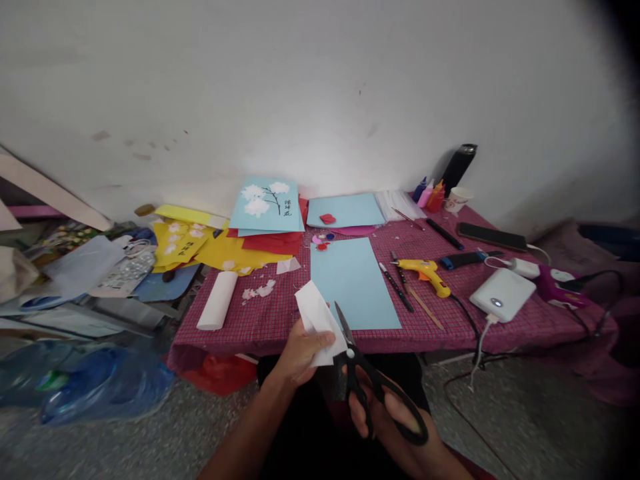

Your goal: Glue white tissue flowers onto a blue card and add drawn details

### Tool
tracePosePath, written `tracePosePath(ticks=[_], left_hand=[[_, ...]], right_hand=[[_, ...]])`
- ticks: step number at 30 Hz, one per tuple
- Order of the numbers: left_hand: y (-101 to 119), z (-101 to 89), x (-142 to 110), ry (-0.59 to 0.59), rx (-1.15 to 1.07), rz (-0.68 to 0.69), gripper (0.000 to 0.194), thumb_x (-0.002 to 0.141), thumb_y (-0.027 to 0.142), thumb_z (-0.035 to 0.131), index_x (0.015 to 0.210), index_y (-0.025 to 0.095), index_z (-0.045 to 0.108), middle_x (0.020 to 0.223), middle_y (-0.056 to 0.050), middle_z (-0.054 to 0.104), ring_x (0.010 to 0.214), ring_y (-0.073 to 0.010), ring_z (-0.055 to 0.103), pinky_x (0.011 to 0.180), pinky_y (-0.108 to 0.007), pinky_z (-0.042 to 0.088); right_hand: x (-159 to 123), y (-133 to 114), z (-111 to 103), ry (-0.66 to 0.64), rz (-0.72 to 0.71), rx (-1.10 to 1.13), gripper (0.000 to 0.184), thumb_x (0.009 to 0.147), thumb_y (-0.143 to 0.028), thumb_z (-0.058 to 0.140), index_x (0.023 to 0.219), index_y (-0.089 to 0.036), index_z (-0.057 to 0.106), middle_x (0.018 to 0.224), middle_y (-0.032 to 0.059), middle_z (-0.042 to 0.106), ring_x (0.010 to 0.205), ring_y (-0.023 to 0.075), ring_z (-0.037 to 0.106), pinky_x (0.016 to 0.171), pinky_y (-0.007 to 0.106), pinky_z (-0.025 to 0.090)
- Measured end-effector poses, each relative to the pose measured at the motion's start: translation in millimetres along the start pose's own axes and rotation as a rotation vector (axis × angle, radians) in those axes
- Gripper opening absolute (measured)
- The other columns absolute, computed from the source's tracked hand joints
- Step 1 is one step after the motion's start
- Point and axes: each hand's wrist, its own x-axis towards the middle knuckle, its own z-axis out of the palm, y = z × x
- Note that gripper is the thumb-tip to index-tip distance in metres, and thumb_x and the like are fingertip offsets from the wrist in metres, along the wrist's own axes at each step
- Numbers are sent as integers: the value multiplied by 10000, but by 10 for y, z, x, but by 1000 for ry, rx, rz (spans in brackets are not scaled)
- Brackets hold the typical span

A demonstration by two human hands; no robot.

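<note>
My left hand (301,350) pinches a folded strip of white paper (317,317) in front of the table edge, thumb on top. My right hand (385,413) has its fingers through the black handles of a pair of scissors (351,353). The blades are parted and point up and away, close against the paper's right edge; I cannot tell whether they cut into it. Just beyond lies a blank light blue sheet (355,280). To the left are a white paper roll (219,300) and small paper scraps (259,291).
A yellow glue gun (425,272), black marker (397,288), white power bank (503,295) and cables lie at right. Paint bottles (436,197) and a black flask (460,167) stand behind. Blue flower cards (265,205) and yellow paper (235,253) lie at left.
</note>
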Motion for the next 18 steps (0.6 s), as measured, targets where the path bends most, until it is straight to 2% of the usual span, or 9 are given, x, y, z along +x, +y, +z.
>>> tracePosePath(ticks=[5,10,14,18], left_hand=[[-18,23,-26,12,22,-33,600,578,184,917,1107,145,638,781,-11,680,610,-132,625,622,-265,525],[-38,9,-24,0,28,-27,633,601,178,906,1163,155,616,808,-11,682,626,-130,625,597,-248,518],[-55,-13,-18,-15,34,-18,587,618,179,898,1136,140,626,811,-23,687,642,-129,626,592,-233,509],[-67,-22,-18,-13,46,-19,583,615,194,899,1131,132,633,800,-35,695,633,-139,632,586,-241,512]], right_hand=[[27,-54,20,1,10,-10,537,869,-556,622,1263,-191,604,797,54,611,676,175,499,626,301,346],[45,-69,33,14,-1,-37,516,873,-540,628,1242,-179,603,791,54,617,657,159,491,613,288,329],[61,-66,50,25,3,-55,484,877,-525,640,1208,-173,614,731,31,590,608,134,465,585,273,309],[59,-60,46,49,-10,-116,528,853,-551,670,1186,-144,623,685,17,557,582,123,442,562,265,293]])
